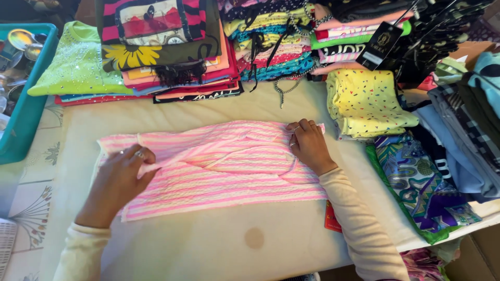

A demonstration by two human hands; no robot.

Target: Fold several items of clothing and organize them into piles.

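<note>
Far left there's a teal bin (23, 117) at the edge of the cream table (219, 244), and behind it a folded lime green top (78, 65) next to a tall stack of folded shirts (174, 52). The left hand (117, 182) sits on the near left corner of the pink striped garment (219, 166), fingers curled together and pinching a fold of the fabric, ring showing. The garment itself lies flat in the middle of the table, pink and white horizontal stripes, textured knit, folded over on itself so a diagonal crease runs across it. The right hand (308, 145) presses on its far right edge, fingers bunched and gripping the cloth there. Just right of that sits a folded yellow speckled top (367, 104), then a green patterned fabric (416, 182)
</note>
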